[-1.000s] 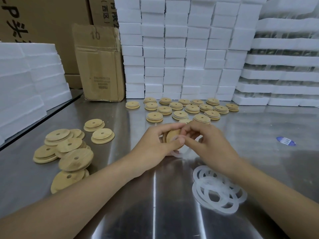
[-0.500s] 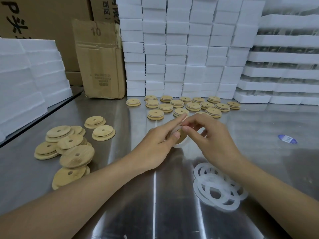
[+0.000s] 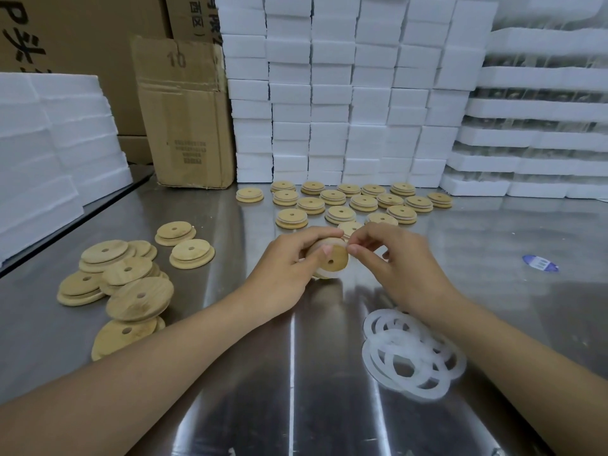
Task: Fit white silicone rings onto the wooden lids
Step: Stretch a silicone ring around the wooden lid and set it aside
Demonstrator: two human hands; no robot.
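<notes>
Gripping lid [image 3: 333,262], L hand [image 3: 283,274] hides ring [image 3: 325,275] partly.

head-worn view — downward, close over table [image 3: 296,373]

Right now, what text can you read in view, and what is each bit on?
"10": on the upright carton.
"西区": on the rear carton.
Big black characters on the left carton: cut off by the frame.
Small print low on the upright carton: blurred.
Print on the blue sticker on the table: too small.
</notes>
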